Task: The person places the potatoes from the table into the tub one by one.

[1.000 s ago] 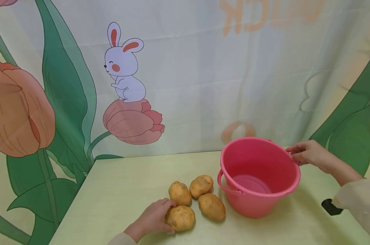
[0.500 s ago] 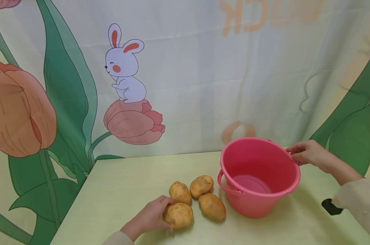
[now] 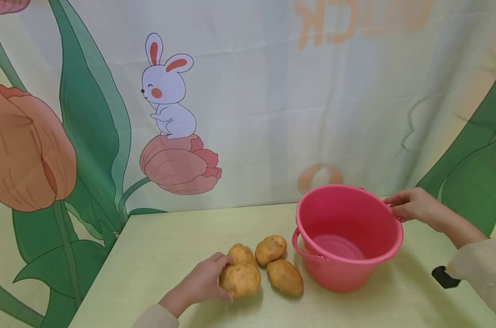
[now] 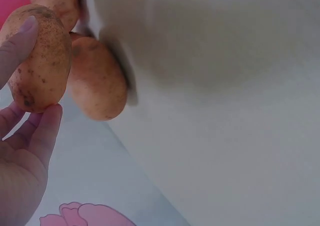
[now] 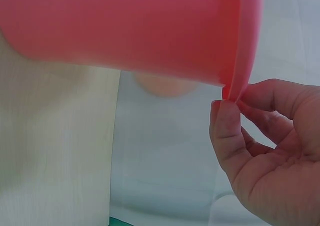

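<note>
My left hand [image 3: 204, 280] grips a potato [image 3: 241, 279] between thumb and fingertips. In the left wrist view this potato [image 4: 44, 60] is raised off the tabletop, and another potato [image 4: 97, 80] lies beyond it. The head view has the held one partly covering a potato [image 3: 241, 253] behind. Two more, an upper potato [image 3: 271, 250] and a lower potato [image 3: 285, 278], rest to its right. A pink bucket [image 3: 334, 278] stands right of them, its inside bare. At its far right rim, my right hand [image 3: 418, 208] pinches the edge, thumb on the outside in the right wrist view.
The pale table [image 3: 162, 246] meets a printed curtain [image 3: 252, 114] along its back edge. The bucket's handle [image 3: 299, 248] hangs down on the left side, toward the potatoes. A black item [image 3: 445, 277] shows by the right sleeve [image 3: 477, 269].
My left hand has lifted its potato upward off the table, so it now overlaps the one behind. The right hand and the bucket have stayed in place.
</note>
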`<state>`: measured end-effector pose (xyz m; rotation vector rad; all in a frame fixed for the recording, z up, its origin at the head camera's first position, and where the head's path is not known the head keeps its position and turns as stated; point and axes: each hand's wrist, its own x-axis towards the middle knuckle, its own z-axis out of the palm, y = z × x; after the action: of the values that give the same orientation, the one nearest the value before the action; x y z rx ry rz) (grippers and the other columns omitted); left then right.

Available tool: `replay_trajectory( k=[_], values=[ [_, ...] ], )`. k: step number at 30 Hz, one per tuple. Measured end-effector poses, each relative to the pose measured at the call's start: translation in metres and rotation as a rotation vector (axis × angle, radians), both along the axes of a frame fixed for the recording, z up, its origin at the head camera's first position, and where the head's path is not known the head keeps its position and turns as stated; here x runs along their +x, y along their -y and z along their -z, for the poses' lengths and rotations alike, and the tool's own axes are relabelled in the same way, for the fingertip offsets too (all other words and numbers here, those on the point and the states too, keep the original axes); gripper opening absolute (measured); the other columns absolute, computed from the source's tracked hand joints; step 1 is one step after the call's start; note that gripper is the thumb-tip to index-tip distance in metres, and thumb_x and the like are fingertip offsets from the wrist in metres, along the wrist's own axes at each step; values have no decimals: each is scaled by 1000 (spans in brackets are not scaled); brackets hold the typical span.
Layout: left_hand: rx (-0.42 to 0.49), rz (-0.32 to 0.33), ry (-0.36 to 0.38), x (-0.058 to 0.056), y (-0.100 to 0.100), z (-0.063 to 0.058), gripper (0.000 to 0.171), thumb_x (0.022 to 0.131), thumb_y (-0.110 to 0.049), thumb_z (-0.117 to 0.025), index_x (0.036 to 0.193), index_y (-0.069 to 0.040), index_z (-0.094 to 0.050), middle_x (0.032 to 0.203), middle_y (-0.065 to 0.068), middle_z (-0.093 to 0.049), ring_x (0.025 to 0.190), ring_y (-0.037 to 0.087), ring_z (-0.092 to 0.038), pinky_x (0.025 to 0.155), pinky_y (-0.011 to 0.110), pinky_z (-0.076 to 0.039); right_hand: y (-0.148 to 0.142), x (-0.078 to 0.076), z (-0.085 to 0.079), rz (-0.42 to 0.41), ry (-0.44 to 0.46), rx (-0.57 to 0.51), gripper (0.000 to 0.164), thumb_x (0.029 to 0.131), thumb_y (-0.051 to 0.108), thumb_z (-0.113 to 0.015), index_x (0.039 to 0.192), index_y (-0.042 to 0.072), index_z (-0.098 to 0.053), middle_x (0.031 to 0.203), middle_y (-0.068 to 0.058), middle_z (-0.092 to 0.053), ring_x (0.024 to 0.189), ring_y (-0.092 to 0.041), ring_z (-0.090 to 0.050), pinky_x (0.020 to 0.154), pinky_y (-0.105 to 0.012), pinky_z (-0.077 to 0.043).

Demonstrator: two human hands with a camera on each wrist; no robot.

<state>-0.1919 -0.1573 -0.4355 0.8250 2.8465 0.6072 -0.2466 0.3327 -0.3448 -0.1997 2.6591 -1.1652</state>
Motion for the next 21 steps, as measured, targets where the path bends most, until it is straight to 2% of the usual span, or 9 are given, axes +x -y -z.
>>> replay_trajectory(
  k=[6, 16, 21],
  values=[
    [37, 6, -39, -2, 1, -13, 67, 55, -30, -82, 110, -9, -51, 106, -1, -52, 96, 16, -54, 82, 33, -48, 0, 1, -1, -6, -3, -1, 46, 86, 15, -54, 122, -13, -42, 103, -21, -59, 76, -16, -61, 67, -33, -53],
    [43, 26, -91, -6, 2, -18, 67, 54, -30, -83, 108, -9, -51, 104, 0, -53, 94, 15, -55, 81, 32, -48, 0, -1, -1, -4, 4, -4, 46, 86, 14, -54, 121, -13, -42, 103, -21, -59, 76, -16, -61, 68, -33, -53],
    [51, 27, -104, -8, 0, -25, 67, 54, -30, -83, 109, -8, -52, 103, 0, -53, 92, 14, -55, 80, 31, -49, 0, -1, -2, -9, 6, -2, 47, 86, 14, -54, 122, -14, -42, 105, -22, -58, 77, -16, -61, 68, -33, -53]
  ],
)
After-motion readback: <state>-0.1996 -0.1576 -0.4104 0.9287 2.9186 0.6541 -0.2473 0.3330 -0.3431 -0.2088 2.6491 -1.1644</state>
